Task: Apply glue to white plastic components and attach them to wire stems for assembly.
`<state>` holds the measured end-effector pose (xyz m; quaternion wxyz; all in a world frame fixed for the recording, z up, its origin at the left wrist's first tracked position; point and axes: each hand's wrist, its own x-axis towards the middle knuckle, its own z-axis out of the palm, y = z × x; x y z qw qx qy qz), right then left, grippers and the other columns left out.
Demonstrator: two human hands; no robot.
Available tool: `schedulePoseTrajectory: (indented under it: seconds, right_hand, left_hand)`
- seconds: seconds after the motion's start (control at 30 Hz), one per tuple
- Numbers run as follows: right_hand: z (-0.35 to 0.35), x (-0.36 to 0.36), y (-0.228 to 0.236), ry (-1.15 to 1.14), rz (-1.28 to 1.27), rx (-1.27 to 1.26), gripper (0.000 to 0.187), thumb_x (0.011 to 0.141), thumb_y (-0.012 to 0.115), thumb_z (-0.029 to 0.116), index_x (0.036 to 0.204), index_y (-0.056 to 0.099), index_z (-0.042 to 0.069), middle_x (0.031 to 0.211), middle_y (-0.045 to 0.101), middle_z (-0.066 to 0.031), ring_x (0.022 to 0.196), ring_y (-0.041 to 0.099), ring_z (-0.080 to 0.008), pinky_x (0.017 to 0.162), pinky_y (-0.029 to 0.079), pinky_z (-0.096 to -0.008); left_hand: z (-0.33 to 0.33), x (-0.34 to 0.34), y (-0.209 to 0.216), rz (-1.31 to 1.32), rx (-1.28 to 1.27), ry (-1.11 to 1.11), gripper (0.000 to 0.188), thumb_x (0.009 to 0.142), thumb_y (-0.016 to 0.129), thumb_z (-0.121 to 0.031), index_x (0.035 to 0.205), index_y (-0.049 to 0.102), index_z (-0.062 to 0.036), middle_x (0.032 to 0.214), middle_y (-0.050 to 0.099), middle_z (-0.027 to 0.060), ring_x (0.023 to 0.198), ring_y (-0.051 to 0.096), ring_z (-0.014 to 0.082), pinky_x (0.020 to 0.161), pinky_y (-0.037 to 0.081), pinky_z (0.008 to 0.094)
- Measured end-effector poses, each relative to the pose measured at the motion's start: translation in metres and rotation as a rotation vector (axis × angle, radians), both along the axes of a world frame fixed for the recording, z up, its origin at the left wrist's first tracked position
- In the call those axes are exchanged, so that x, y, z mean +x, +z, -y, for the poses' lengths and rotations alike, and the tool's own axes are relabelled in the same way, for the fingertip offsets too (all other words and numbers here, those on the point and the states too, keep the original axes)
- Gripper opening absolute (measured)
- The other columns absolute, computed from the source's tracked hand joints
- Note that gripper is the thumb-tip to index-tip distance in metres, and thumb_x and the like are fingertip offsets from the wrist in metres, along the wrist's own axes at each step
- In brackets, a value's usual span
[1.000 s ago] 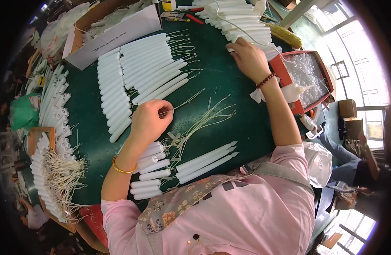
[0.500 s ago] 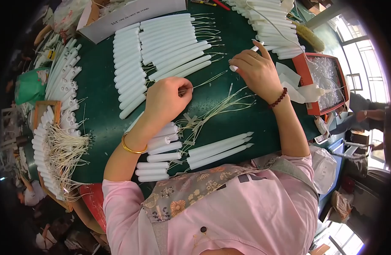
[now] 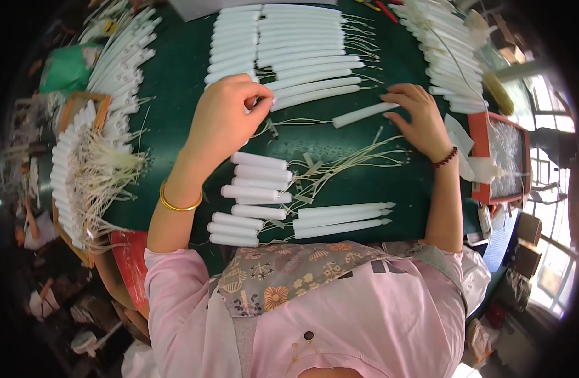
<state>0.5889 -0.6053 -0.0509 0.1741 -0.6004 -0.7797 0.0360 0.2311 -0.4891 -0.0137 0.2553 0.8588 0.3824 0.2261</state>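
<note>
A slim white candle tube (image 3: 365,115) lies on the green table, its right end between the fingers and thumb of my right hand (image 3: 421,116). Thin pale wires (image 3: 305,121) run leftward from that tube, past a bit of silvery tape, to under my left hand (image 3: 229,116). The left thumb and index finger are pinched together; what they hold is hidden. Nearer me lie short white tubes (image 3: 261,171) with loose wires (image 3: 346,164) trailing to the right. Beside them are white candles with flame-shaped tips (image 3: 343,217).
Rows of white tubes (image 3: 305,38) with wire ends stretch across the far side. More tubes are stacked at the far right (image 3: 450,57) and left (image 3: 122,72). A wooden tray (image 3: 100,110) of wired tubes sits left. A red box (image 3: 481,142) and a white nozzled bottle (image 3: 484,170) stand right.
The view has shifted, so the table's things sit differently in it. The candle tube in my right hand was tilted and mostly hidden; now it lies level, with the wires meeting its left end.
</note>
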Motion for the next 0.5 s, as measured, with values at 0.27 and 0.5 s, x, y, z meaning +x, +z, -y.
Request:
schedulePoseTrajectory:
  seconds: [0.27,0.5]
  right_hand:
    - [0.0,-0.049,0.008,0.049,-0.279,-0.147,0.025,0.084,0.078,0.002,0.108,0.072,0.003,0.107,0.071,-0.0067,0.097,0.068,-0.0226,0.088,0.051,-0.0336]
    - [-0.002,-0.04,-0.012,-0.006,-0.664,-0.292,0.03,0.089,0.075,-0.005,0.118,0.072,0.003,0.098,0.07,-0.0015,0.08,0.058,-0.0066,0.071,0.049,-0.0224]
  left_hand:
    - [0.019,-0.02,-0.027,-0.172,0.198,-0.136,0.021,0.076,0.086,-0.014,0.094,0.079,-0.0049,0.084,0.064,0.0071,0.081,0.061,0.0253,0.073,0.05,0.0361]
    - [0.008,-0.022,-0.035,-0.131,0.163,-0.313,0.015,0.08,0.081,-0.008,0.094,0.077,-0.004,0.091,0.065,0.006,0.094,0.063,0.0262,0.081,0.053,0.0396]
